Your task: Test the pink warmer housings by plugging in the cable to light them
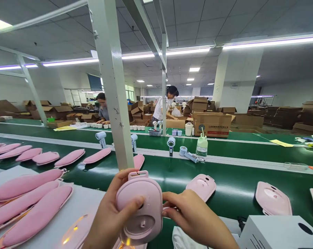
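My left hand [111, 211] is wrapped round a pink plastic housing [130, 192], with the thumb across its face. The housing stands roughly upright, with a loop at the top, a dark hole near the middle and an oval recess below. At its right edge, my right hand [191, 209] pinches with thumb and fingertips; a small pale bit shows between them, too little to name. Below the housing, another pink piece [130, 245] is partly hidden, with a yellow glow by it. Long padded pink pieces [39, 207] lie on the white surface at left.
A green conveyor belt [231, 186] carries more pink housings [273, 199] and padded pink pieces [72, 158]. A white box [281, 231] stands at front right. A pale post [114, 86] rises ahead. Handheld fans [171, 145] and a green bottle [202, 145] stand beyond; two people work across the line.
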`<state>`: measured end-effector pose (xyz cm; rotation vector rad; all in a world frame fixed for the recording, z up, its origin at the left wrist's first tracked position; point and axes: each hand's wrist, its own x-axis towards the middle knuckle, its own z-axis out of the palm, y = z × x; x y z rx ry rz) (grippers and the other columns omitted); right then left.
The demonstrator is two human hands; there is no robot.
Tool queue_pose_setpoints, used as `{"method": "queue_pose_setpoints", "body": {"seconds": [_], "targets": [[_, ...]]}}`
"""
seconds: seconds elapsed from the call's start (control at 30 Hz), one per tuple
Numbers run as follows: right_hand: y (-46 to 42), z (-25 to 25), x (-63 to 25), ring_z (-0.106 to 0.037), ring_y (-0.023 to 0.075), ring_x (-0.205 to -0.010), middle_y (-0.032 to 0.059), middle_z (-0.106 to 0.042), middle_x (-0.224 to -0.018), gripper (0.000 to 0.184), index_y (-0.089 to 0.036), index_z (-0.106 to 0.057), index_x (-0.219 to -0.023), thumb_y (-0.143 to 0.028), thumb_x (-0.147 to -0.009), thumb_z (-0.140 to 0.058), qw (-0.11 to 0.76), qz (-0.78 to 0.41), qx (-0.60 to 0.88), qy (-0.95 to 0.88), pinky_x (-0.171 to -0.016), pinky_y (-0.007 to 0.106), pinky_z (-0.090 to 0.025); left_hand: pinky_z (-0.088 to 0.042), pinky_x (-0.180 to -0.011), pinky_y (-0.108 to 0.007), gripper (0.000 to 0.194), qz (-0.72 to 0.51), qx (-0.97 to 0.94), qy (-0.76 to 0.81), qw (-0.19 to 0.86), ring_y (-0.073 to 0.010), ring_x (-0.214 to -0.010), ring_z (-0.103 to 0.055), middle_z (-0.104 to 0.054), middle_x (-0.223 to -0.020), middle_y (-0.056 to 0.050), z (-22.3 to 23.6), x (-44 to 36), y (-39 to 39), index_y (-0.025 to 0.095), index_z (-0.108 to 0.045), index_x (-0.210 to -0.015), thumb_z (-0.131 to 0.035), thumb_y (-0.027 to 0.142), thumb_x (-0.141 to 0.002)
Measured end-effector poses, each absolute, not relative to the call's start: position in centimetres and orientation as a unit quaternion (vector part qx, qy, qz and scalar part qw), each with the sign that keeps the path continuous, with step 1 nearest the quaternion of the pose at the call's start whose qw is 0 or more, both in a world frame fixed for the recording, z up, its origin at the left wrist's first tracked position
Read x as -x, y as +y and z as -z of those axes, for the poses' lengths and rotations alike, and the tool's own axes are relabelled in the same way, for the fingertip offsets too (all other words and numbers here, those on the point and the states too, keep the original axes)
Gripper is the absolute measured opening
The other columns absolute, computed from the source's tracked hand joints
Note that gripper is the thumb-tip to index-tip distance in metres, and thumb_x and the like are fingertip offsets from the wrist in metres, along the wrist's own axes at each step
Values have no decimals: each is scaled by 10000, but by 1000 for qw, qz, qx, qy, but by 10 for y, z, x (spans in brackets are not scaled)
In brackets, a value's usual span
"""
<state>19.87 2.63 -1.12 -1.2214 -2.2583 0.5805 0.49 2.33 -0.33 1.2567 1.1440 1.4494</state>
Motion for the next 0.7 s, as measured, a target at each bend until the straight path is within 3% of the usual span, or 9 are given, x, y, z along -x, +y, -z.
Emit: {"method": "queue_pose_setpoints", "body": {"seconds": [0.1,0.17,0.3,0.4,0.53,0.7], "targets": [[34,16,-206,-685,187,-721,27,-780,-863,238,-228,-734,-1042,-161,-886,-568,271,-259,430,-822,-619,219,-423,-506,-663,-204,958,-470,-596,488,431,-219,-917,-669,-663,-1117,4,1,4,21,355,-266,-1300,-745,215,-481],[36,16,-209,-676,184,-731,32,-776,-874,239,-211,-741,-1044,-168,-884,-568,286,-282,436,-805,-626,219,-422,-508,-735,-242,982,-421,-624,515,410,-229,-944,-670,-676,-1105,-6,0,10,23,355,-203,-1313,-759,227,-514],[37,13,-206,-617,159,-679,20,-756,-856,187,-199,-761,-954,-225,-878,-591,313,-313,435,-784,-607,213,-401,-530,-738,-273,828,-473,-539,497,489,-220,-840,-673,-718,-920,-8,-1,10,34,275,-337,-1213,-824,391,-553],[38,14,-200,-501,113,-521,-12,-667,-665,191,-173,-748,-856,-254,-886,-577,320,-322,427,-782,-519,204,-349,-502,-682,-203,641,-529,-506,474,490,-202,-892,-640,-705,-1013,-48,1,4,38,207,-497,-1115,-766,496,-610],[38,18,-195,-484,96,-471,-30,-582,-607,195,-153,-698,-835,-214,-893,-522,327,-342,430,-769,-500,187,-362,-488,-717,-223,667,-500,-555,503,435,-220,-931,-608,-673,-1066,-22,4,0,34,221,-532,-1182,-726,499,-608],[39,19,-190,-591,137,-624,10,-713,-738,196,-176,-677,-810,-193,-898,-502,316,-302,442,-784,-605,204,-394,-497,-762,-307,729,-446,-584,540,410,-277,-954,-601,-659,-1066,-38,2,7,34,224,-476,-1263,-696,453,-607]]}}
